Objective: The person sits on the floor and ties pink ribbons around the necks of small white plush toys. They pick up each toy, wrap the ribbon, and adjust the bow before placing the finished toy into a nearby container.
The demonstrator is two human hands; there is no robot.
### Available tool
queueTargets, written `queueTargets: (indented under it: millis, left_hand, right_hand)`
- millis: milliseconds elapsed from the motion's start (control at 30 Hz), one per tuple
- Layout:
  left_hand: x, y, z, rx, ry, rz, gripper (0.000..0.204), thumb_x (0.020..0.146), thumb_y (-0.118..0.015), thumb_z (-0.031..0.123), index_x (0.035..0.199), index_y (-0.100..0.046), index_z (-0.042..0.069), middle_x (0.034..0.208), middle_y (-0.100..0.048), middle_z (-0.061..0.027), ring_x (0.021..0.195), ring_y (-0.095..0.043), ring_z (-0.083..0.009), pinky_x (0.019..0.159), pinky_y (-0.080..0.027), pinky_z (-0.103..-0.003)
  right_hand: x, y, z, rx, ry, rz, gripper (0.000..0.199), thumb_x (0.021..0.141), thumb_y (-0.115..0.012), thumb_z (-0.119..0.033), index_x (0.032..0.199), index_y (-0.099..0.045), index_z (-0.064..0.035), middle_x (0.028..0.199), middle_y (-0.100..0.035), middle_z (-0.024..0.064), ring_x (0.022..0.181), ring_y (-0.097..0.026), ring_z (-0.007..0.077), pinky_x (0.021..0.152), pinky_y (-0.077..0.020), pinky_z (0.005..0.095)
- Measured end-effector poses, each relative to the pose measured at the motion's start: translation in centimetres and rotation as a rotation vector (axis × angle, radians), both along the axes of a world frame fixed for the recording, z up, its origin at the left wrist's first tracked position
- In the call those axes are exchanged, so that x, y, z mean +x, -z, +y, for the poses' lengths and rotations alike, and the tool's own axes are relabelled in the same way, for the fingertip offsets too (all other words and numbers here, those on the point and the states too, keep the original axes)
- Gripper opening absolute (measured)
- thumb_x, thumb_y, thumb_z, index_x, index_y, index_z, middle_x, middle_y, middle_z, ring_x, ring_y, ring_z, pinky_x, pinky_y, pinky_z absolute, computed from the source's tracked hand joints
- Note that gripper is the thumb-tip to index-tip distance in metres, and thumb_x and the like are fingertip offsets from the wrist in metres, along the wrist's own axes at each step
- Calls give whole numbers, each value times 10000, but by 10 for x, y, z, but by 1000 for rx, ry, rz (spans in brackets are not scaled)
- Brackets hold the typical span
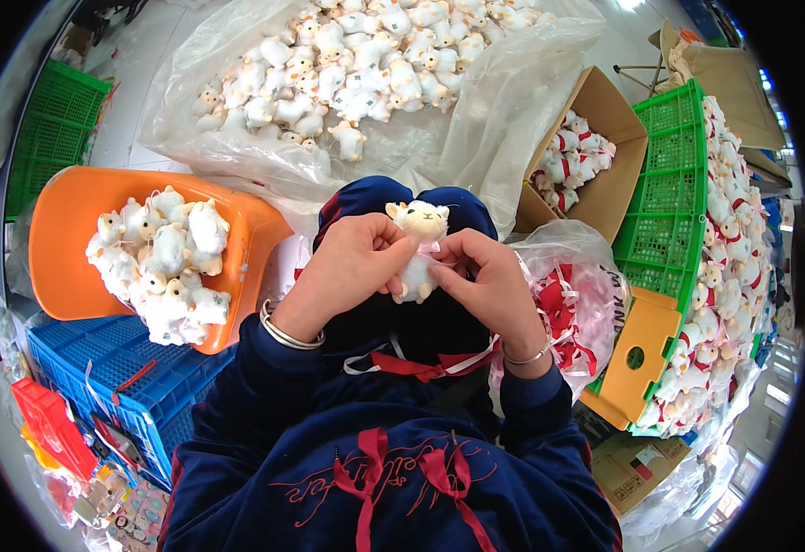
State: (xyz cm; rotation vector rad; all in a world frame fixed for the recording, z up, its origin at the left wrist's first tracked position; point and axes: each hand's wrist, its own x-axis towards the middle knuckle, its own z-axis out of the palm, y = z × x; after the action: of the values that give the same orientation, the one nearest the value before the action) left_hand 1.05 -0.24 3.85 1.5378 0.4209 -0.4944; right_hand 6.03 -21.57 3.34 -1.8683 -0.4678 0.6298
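Note:
A small white plush lamb (pixel 418 247) is held upright over my lap, its face turned toward me. My left hand (pixel 347 267) grips its left side and my right hand (pixel 485 276) pinches at its neck, where a pink ribbon shows. Both wrists wear silver bangles. Red and white ribbons (pixel 421 366) lie across my dark blue jacket below the hands.
An orange tub (pixel 62 239) with several plush lambs sits left on a blue crate (pixel 126 368). A clear plastic sheet (pixel 494 101) heaped with lambs lies ahead. Right are a cardboard box (pixel 619 120) of ribboned lambs, a green crate (pixel 665 212), and a bag of ribbons (pixel 568 294).

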Motion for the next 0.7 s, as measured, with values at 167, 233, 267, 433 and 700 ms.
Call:
queueTargets:
  millis: [167, 233, 267, 433, 700]
  left_hand:
    - [-2, 1, 0, -18, -7, -28, 192, 1022, -658, 179, 940, -630, 8, 779, -682, -35, 660, -698, -96, 575, -556, -224]
    - [-2, 0, 0, -29, -13, -43, 183, 1022, -654, 170, 942, -626, 8, 785, -680, -33, 660, -701, -99, 579, -560, -226]
    - [-2, -1, -1, -40, -19, -51, 178, 1022, -651, 165, 943, -624, 8, 788, -680, -32, 660, -702, -101, 580, -561, -227]
    - [-3, 3, -3, -82, -9, -43, 160, 1015, -644, 150, 948, -621, 7, 780, -678, -31, 648, -703, -106, 575, -559, -226]
    - [-3, -5, -9, 51, -7, -64, 218, 965, -713, 180, 884, -635, -7, 701, -674, -35, 598, -681, -94, 546, -528, -221]
  right_hand:
    - [1, 3, -1, -15, -7, -446, 183, 824, -767, -3, 994, -724, -57, 866, -632, 39, 760, -617, 193, 726, -486, 332]
    - [2, 11, -2, -1, -5, -741, 220, 781, -780, 7, 974, -735, -87, 871, -627, 30, 801, -613, 230, 768, -474, 366]
    - [2, 16, -3, 6, 10, -817, 235, 761, -785, 8, 964, -738, -100, 879, -629, 25, 827, -610, 243, 786, -467, 380]
    - [-1, 41, -15, -53, -44, -907, 282, 732, -772, 25, 984, -728, -94, 977, -632, 46, 906, -609, 271, 834, -471, 408]
    - [-3, -24, -31, -21, 320, -413, 240, 934, -537, 85, 1105, -657, -32, 1030, -650, 112, 806, -624, 169, 689, -486, 275]
